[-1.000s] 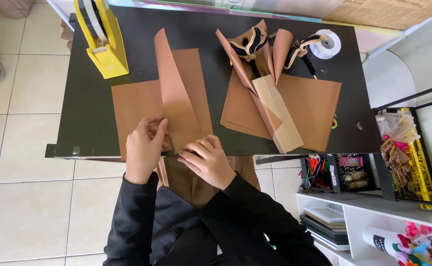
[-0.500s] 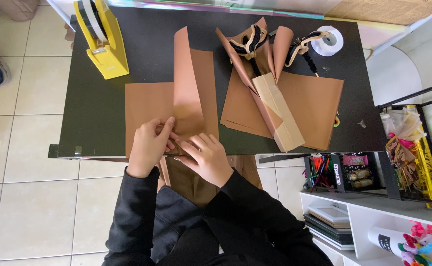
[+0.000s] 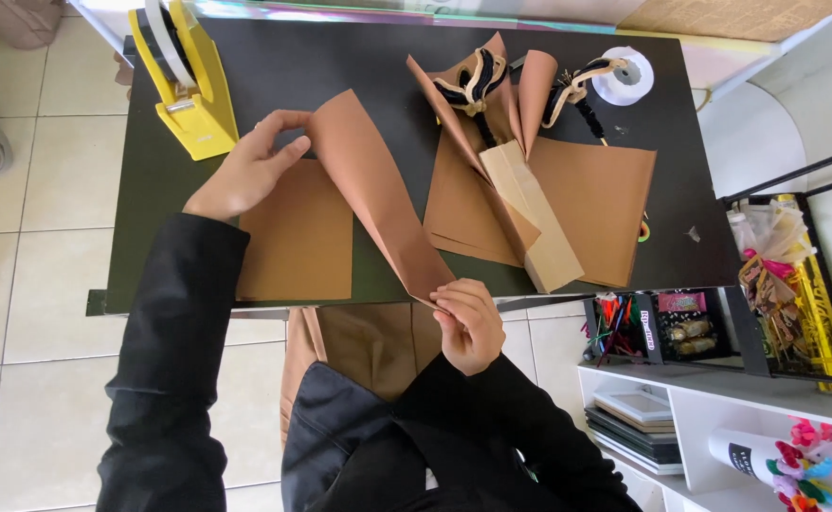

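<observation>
A brown paper sheet [image 3: 373,194] lies on the black table [image 3: 340,66], one half flat, the other lifted into a curved fold. My left hand [image 3: 245,171] pinches the sheet's far corner near the yellow tape dispenser [image 3: 184,76]. My right hand [image 3: 468,322] grips the sheet's near corner at the table's front edge. Both arms wear black sleeves.
More brown sheets and a folded strip [image 3: 539,213] lie to the right, with rolled paper cones and black-and-cream cord [image 3: 478,85] behind them. A white ribbon spool [image 3: 624,76] sits at the back right. Shelves with craft supplies [image 3: 776,313] stand at the right. Tiled floor lies at the left.
My hands were together at the front edge pressing the fold. Now my left hand has moved up and away along the sheet to its far corner, and my right hand shifted right.
</observation>
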